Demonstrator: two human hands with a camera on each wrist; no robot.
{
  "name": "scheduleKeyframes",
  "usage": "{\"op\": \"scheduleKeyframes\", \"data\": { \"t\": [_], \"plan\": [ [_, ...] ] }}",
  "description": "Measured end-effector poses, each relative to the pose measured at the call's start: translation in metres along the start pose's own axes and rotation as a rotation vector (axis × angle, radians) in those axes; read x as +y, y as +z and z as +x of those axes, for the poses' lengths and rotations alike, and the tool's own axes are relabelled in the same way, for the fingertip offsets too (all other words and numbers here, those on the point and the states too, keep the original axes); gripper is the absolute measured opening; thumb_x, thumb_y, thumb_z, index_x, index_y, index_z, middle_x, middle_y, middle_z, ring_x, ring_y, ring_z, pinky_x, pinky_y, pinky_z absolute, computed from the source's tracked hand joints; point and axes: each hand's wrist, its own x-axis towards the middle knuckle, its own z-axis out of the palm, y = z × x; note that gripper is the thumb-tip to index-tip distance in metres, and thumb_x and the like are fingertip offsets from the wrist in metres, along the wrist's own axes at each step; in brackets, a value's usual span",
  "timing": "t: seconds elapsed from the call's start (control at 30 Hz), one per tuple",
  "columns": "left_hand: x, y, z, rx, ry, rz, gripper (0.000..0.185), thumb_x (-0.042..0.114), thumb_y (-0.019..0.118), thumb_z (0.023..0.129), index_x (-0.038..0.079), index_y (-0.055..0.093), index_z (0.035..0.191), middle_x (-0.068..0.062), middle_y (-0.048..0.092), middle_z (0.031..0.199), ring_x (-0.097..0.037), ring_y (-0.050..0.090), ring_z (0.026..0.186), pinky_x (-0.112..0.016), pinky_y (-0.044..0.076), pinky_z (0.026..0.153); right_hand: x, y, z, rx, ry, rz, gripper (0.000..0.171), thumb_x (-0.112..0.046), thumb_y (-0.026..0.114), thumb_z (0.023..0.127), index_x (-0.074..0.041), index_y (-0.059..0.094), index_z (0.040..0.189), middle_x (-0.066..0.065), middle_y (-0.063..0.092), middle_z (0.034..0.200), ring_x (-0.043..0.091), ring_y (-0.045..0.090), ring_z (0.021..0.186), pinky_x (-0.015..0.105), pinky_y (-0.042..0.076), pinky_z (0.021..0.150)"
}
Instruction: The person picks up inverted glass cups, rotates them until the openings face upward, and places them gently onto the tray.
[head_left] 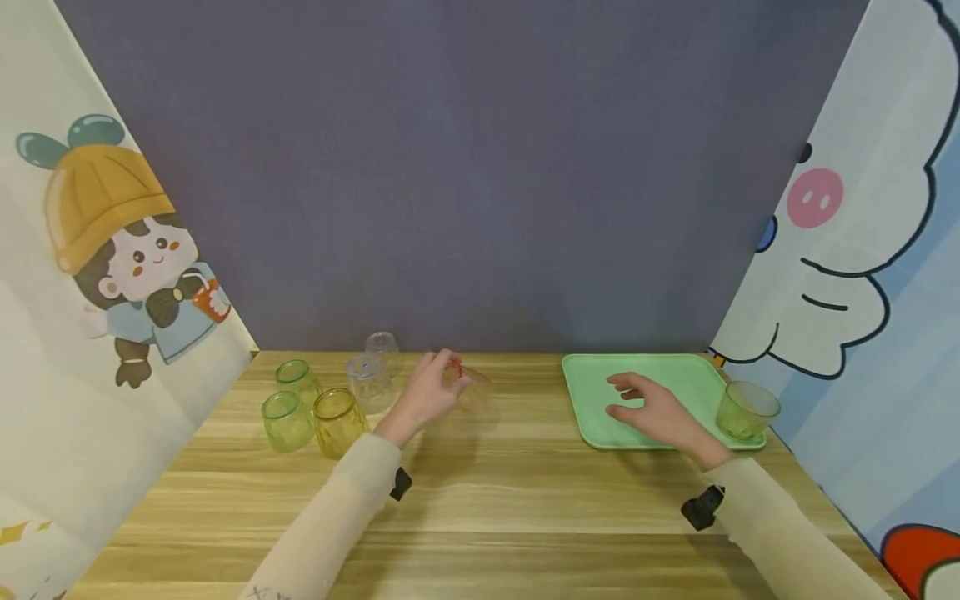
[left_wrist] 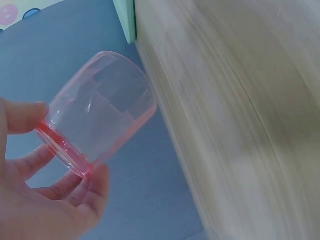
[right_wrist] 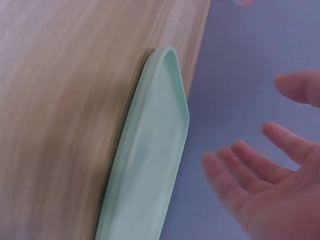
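Observation:
My left hand grips a clear pink drinking glass by its thick red end, thumb on one side and fingers on the other. The glass lies tilted in the left wrist view, its far end pointing away from the palm. In the head view it shows only faintly beyond the fingertips. My right hand hovers over the pale green tray, fingers spread and holding nothing. A green glass stands at the tray's front right corner, beyond the right wrist.
On the left of the wooden table stand two green glasses, a yellow glass and two colourless glasses, close together. A dark grey panel rises behind the table. Cartoon-printed sheets flank both sides.

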Motion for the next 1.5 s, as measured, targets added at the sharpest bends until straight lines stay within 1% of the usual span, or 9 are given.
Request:
{"op": "scheduleKeyframes", "data": {
  "t": [0.17,0.43,0.63,0.8,0.93,1.03,1.2,1.3,1.5],
  "plan": [
    [0.000,0.003,-0.002,0.019,0.011,-0.021,0.035,0.032,0.066,0.100,0.011,0.060,0.128,-0.014,0.057,0.126,-0.033,0.055,0.119,-0.051,0.046,0.101,0.000,0.007,0.001,0.001,-0.006,0.048,0.052,-0.026,0.068,0.099,-0.002,0.053,0.142,0.024,0.056,0.138,0.045,0.056,0.122,0.056,0.050,0.095],
    [0.000,0.005,-0.007,0.066,0.067,-0.055,0.030,0.027,0.068,0.099,0.008,0.062,0.121,-0.015,0.058,0.120,-0.032,0.057,0.105,-0.051,0.048,0.092,-0.008,0.017,0.006,0.017,-0.029,0.129,0.051,-0.021,0.069,0.098,0.000,0.053,0.142,0.024,0.056,0.139,0.046,0.056,0.122,0.054,0.052,0.095],
    [-0.001,0.007,-0.010,0.074,0.049,-0.090,0.032,0.029,0.068,0.099,0.009,0.061,0.123,-0.015,0.059,0.115,-0.029,0.056,0.098,-0.048,0.049,0.088,-0.011,0.027,0.008,0.013,-0.041,0.192,0.052,-0.021,0.069,0.098,-0.001,0.052,0.143,0.024,0.054,0.140,0.047,0.055,0.124,0.050,0.054,0.093],
    [-0.001,0.006,-0.012,0.065,0.025,-0.153,0.032,0.027,0.069,0.099,0.010,0.060,0.124,-0.014,0.059,0.115,-0.029,0.057,0.102,-0.047,0.050,0.090,-0.011,0.035,0.009,0.011,-0.057,0.219,0.052,-0.022,0.069,0.099,-0.002,0.052,0.144,0.025,0.054,0.139,0.049,0.054,0.125,0.049,0.054,0.093],
    [-0.001,0.005,-0.015,0.048,0.010,-0.214,0.031,0.025,0.067,0.100,0.008,0.060,0.124,-0.011,0.058,0.114,-0.027,0.057,0.103,-0.046,0.050,0.089,-0.013,0.040,0.009,0.005,-0.057,0.226,0.051,-0.022,0.069,0.099,-0.005,0.052,0.144,0.023,0.055,0.139,0.047,0.054,0.125,0.050,0.053,0.093],
    [-0.002,0.004,-0.016,0.038,0.009,-0.231,0.032,0.024,0.066,0.100,0.007,0.059,0.126,-0.009,0.059,0.112,-0.025,0.057,0.101,-0.044,0.050,0.089,-0.015,0.043,0.008,0.006,-0.053,0.232,0.051,-0.021,0.069,0.099,-0.006,0.052,0.144,0.023,0.055,0.139,0.046,0.054,0.126,0.051,0.053,0.093],
    [-0.004,0.004,-0.017,0.039,0.021,-0.255,0.032,0.023,0.065,0.101,0.005,0.058,0.126,-0.010,0.062,0.113,-0.026,0.060,0.102,-0.045,0.052,0.089,-0.018,0.047,0.009,0.010,-0.064,0.236,0.052,-0.019,0.069,0.099,-0.003,0.051,0.144,0.027,0.053,0.139,0.046,0.055,0.125,0.051,0.053,0.094],
    [-0.004,0.003,-0.017,0.036,0.017,-0.285,0.033,0.023,0.063,0.102,0.003,0.057,0.127,-0.012,0.063,0.116,-0.029,0.061,0.104,-0.047,0.053,0.089,-0.021,0.050,0.010,0.008,-0.072,0.246,0.052,-0.018,0.068,0.099,-0.001,0.050,0.145,0.026,0.054,0.140,0.046,0.055,0.125,0.050,0.053,0.094],
    [-0.001,0.001,-0.019,0.031,-0.011,-0.332,0.032,0.024,0.064,0.102,0.006,0.058,0.127,-0.011,0.063,0.118,-0.030,0.061,0.109,-0.048,0.053,0.093,-0.027,0.055,0.012,0.014,-0.075,0.286,0.053,-0.019,0.069,0.098,-0.005,0.051,0.145,0.022,0.055,0.140,0.043,0.055,0.125,0.053,0.051,0.096]
  ]
}}
